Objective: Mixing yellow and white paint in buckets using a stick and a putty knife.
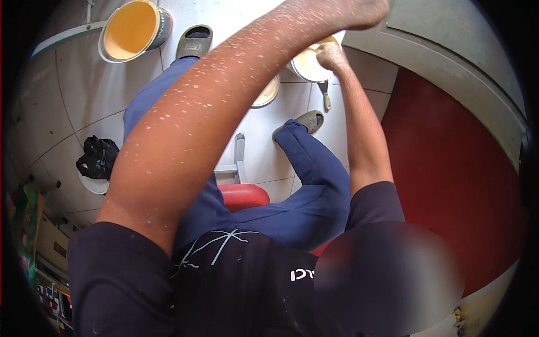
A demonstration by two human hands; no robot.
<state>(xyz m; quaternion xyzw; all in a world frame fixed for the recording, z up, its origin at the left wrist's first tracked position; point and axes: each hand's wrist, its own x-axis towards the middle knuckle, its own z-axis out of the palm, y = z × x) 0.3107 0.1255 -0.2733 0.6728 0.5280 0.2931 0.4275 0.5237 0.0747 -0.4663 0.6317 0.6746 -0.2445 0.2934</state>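
Observation:
Stretched across the view, my left forearm is flecked with white specks. My left hand (364, 13) is curled closed at the top edge, and whatever it grips is hidden. A white bucket (310, 71) with creamy material inside stands on the floor beyond my knees. Over its opening, my right hand (333, 57) is closed, fingers bent; the thing in it is too hidden to name. Beside the bucket lies a putty knife (327, 99) with a pale handle. A round tub (266, 94) of cream-coloured material is partly covered by my left forearm.
A large bucket (130, 31) with an orange-yellow inside stands at the far left. Further left, a black plastic bag (99, 158) rests on a white container (93, 183). A red seat (245, 196) with grey legs is between my legs. A dark red surface (455, 185) spreads at right.

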